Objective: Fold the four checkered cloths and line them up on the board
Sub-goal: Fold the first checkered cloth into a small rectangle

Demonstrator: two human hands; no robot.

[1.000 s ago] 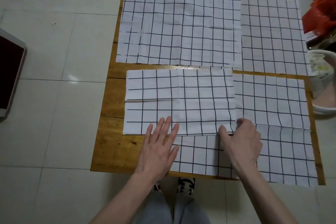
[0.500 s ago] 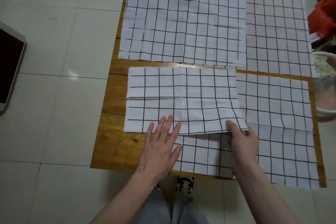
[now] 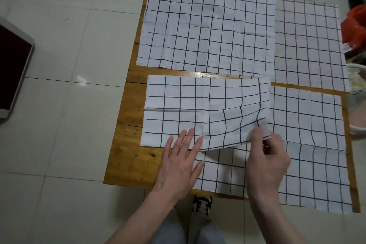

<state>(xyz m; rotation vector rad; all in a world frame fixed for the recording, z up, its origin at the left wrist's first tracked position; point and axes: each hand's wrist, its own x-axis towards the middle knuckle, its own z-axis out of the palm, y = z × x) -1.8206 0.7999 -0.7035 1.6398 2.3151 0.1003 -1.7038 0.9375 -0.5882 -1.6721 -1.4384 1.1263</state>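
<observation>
- Wooden board (image 3: 130,156) lies flat on the pale tiled floor (image 3: 59,144), and all four checkered cloths rest on it.
- Your left hand (image 3: 178,166) lies flat, fingers straight and spread, pressing the near edge of the folded cloth (image 3: 188,109); its little finger rests on the cloth beneath.
- Your right hand (image 3: 267,162) has its grip closed on the near right corner of that same folded cloth, pinching it between thumb and fingers.
- That corner is lifted off the layer below, so the cloth's right part bows upward while its left part stays flat on the board.
- The folded cloth sits on the near left of the board and overlaps the near right cloth (image 3: 309,154), which lies spread open and reaches the board's near edge.
- The far left cloth (image 3: 208,29) lies open and overlaps the far right cloth (image 3: 307,41), also open.
- A red object (image 3: 354,25) and a pale container (image 3: 356,105) sit just off the board's right side.
- A dark panel with a light frame (image 3: 11,69) rests on the floor, well apart to the left.
- Your shoe (image 3: 202,204) shows just below the board's near edge.
</observation>
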